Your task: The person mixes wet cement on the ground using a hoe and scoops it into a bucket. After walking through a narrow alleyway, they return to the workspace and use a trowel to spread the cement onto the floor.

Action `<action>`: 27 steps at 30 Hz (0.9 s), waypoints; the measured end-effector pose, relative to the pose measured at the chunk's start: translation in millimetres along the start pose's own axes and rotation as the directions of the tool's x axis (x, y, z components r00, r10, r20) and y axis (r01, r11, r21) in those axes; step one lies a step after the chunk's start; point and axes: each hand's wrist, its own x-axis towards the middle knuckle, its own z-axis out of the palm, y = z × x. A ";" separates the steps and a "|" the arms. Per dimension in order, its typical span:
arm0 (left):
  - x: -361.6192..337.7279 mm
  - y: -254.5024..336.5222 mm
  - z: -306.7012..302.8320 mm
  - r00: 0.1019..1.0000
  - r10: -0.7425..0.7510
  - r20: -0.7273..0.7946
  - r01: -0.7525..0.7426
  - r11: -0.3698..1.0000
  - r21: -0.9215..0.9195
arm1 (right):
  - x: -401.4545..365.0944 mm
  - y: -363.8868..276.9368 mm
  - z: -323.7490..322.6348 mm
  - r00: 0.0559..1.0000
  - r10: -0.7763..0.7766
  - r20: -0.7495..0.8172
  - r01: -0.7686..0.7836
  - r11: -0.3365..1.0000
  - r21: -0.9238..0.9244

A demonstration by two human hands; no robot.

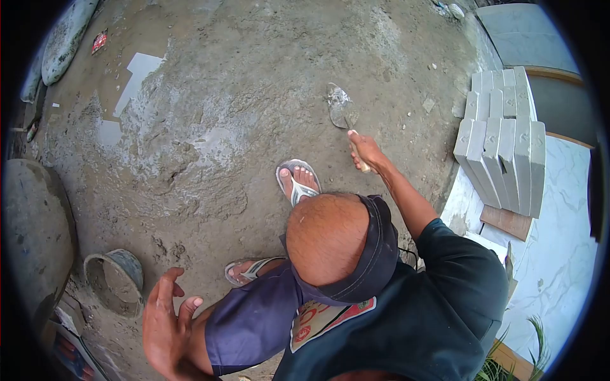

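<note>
My right hand (365,152) is closed around the pale handle of a trowel. The trowel's metal blade (338,105) points away from me, just over or on the muddy ground, with wet grey material on it. My left hand (166,324) is at the lower left, beside my bent leg, with its fingers bent and apart and nothing in them. To its upper left, a grey bucket (132,265) has muddy residue inside. Between the two hands are my feet in light sandals (297,180). Wet, uneven grey mud (203,143) spreads ahead of them.
Stacked pale slabs (502,146) stand at the right beside marble-patterned sheets (556,235). A large rounded, mud-stained object (35,232) lies at the left edge, with a pale elongated object (67,41) beyond it. Green leaves (539,343) show at the lower right.
</note>
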 end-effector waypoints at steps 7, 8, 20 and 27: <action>15.6 18.2 -7.8 0.997 0.076 -0.030 -0.074 0.996 0.052 | -26.9 -11.6 69.7 0.998 0.015 0.068 -0.008 0.994 -0.109; 15.6 19.0 -8.9 0.996 0.089 -0.021 -0.087 0.995 0.055 | -22.1 -2.2 88.6 0.985 -0.063 0.158 0.101 0.963 -0.250; -10.6 5.2 -5.7 0.988 0.079 -0.133 -0.075 0.997 0.031 | 20.8 -43.1 -22.7 0.967 -0.206 -0.150 0.192 0.976 -0.101; -33.6 -12.4 -7.6 0.999 0.031 -0.023 -0.030 0.997 0.076 | 125.9 -28.5 -188.3 0.859 -0.212 -0.465 0.117 0.967 -0.226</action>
